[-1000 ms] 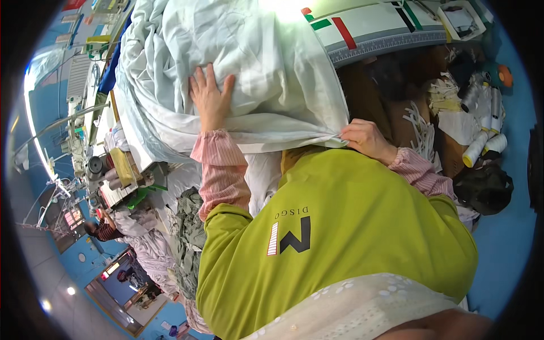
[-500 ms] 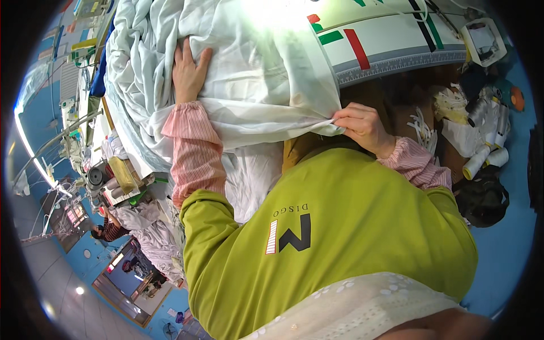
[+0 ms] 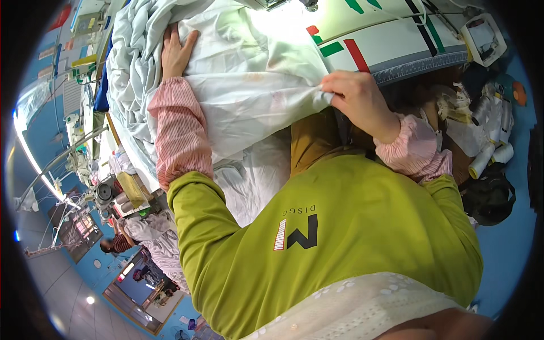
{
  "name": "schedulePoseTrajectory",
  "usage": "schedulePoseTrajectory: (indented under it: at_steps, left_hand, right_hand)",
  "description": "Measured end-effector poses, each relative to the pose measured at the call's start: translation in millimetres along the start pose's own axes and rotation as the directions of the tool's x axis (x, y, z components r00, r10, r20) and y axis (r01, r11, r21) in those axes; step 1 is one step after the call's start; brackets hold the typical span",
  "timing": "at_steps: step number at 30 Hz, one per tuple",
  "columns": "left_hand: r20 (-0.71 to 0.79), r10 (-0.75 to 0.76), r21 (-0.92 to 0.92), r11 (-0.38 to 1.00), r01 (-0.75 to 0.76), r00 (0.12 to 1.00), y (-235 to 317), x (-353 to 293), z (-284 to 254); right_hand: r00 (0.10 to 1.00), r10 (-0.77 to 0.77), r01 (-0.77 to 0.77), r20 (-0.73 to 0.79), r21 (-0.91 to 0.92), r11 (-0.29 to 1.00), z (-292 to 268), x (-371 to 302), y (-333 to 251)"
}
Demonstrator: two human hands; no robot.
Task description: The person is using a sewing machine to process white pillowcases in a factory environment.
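A large white cloth (image 3: 243, 96) covers the left and middle of the worktable and hangs over its near edge toward my lap. My left hand (image 3: 177, 54) lies on it with the fingers stretched out, beside a heap of loose folds. At the cloth's right corner my right hand (image 3: 360, 99) pinches the edge between thumb and fingers and holds it a little raised. The cloth is drawn tight between the two hands. Part of a sewing machine (image 3: 283, 4) shows at the top edge under a bright lamp.
A ruler strip (image 3: 419, 67) runs along the table's near edge, with red, green and black tape (image 3: 356, 55) behind it. A white plastic tray (image 3: 483, 39) stands at the right. Thread cones (image 3: 480, 161) and a black bag (image 3: 488, 195) lie below. Far left, another person (image 3: 119, 243) handles cloth.
My left hand has slid farther away on the cloth. My right hand has moved up and slightly left with the pinched corner, lifting the cloth edge. The view has shifted a little.
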State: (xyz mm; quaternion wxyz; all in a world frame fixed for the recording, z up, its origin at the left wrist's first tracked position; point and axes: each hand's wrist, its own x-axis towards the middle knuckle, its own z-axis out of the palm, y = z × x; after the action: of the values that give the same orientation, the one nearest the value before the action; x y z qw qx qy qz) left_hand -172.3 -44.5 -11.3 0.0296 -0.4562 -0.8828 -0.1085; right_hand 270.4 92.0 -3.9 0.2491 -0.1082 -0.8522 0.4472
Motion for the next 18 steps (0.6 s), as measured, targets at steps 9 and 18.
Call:
schedulePoseTrajectory:
  at_steps: [9, 18]
  left_hand:
    - [-0.018, -0.026, -0.047, 0.999, 0.025, 0.999, -30.6, 60.5, 10.3]
    - [-0.023, 0.262, -0.057, 0.963, -0.263, 0.965, 5.6, -62.2, -69.1]
  right_hand:
    - [0.998, 0.015, -0.017, -0.068, -0.026, 1.000, 15.9, 38.1, 10.9]
    - [0.980, 0.126, -0.091, -0.154, 0.217, 0.972, 31.2, -46.0, -10.6]
